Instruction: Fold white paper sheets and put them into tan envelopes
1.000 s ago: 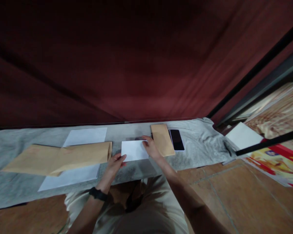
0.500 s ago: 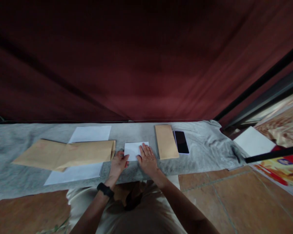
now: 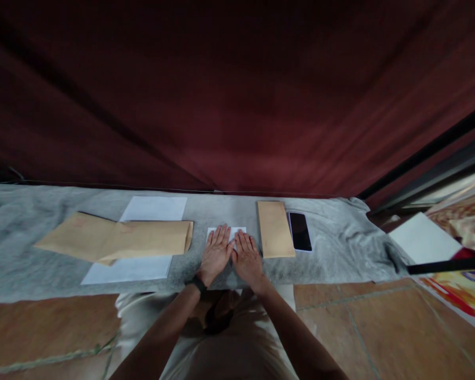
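A small folded white paper lies on the grey cloth, mostly covered by my two hands. My left hand rests flat on its left part, fingers stretched forward. Beside it, my right hand lies flat over the right part, fingers also out straight. The hands almost touch at the thumbs. To the right is a closed brown envelope, with a dark-screened phone next to it. On the left, brown envelopes lie across white paper sheets.
The grey cloth covers a long, narrow surface. A dark red curtain hangs behind it. At the right stand a black bar, a white box-like panel and a colourful printed package. Tiled floor shows below.
My left hand has gone from pinching the paper's left edge to lying flat on it. My right hand stays flat on the paper. The view has shifted slightly.
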Tool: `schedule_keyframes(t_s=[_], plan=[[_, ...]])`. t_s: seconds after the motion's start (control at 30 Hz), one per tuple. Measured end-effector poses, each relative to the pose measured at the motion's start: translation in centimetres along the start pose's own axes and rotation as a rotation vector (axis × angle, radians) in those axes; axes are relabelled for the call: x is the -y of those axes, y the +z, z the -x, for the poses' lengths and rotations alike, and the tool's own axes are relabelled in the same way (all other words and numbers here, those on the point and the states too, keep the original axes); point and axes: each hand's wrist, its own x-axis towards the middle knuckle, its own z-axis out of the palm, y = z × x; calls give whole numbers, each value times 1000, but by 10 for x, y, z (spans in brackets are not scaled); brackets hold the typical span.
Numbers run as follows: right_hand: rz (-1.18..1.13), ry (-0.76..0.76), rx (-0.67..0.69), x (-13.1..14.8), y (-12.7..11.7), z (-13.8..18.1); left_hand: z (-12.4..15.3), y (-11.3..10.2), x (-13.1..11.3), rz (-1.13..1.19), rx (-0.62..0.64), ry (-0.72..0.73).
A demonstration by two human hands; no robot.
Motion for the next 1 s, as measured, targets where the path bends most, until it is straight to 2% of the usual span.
schedule_keyframes(t_s=[0.1,0.27,0.37,0.53,0.83,1.0], plan=[[-1,10,-22,-2,-1,4,7,9,9,-60,-51,-35],[-5,61,1,-1,-5,3,26,11,21,-77,-143,-102],[-21,87,15,7,-4,-6,29,9,21,-82,-147,-107],[-45,17,25,18,2,-9,29,7,19,-97,-132,-96],[21,27,-14,5,3,6,46,3,19,-76,-139,-118],[4,22,-94,4,8,9,60,0,19,-84,-144,-126]])
